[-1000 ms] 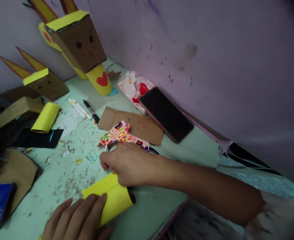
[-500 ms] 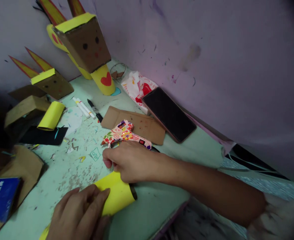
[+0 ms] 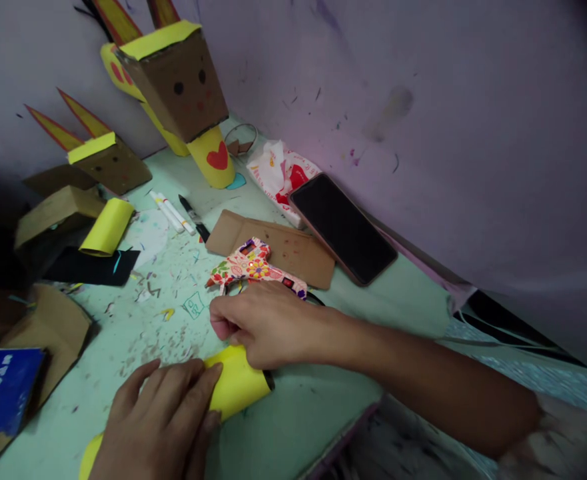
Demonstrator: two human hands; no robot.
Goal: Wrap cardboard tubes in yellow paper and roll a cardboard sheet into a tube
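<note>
Beneath my hands lies a yellow paper tube (image 3: 240,385), its dark open end toward the right. My left hand (image 3: 166,417) is closed over the tube, fingers pressed together on its top and thumb along the near side. Yellow paper (image 3: 90,456) shows again below that hand; whether it belongs to the same tube I cannot tell. My right hand (image 3: 268,327) is curled with its knuckles up and grips the tube's far edge; its fingertips are partly hidden. Just beyond it rests a flower-patterned glue gun (image 3: 253,268), apart from the fingers.
A cardboard piece (image 3: 283,250) and a phone (image 3: 344,229) leaning on a tissue pack (image 3: 280,173) lie behind. Box-headed cardboard figures (image 3: 180,90) stand at the wall. Markers (image 3: 173,212), a second yellow tube (image 3: 107,227) and a blue box (image 3: 6,390) are on the left.
The view has shifted slightly, so things sit a little farther right. My left hand's fingers lie flatter and farther over the tube. My right hand keeps its place by the tube's far edge.
</note>
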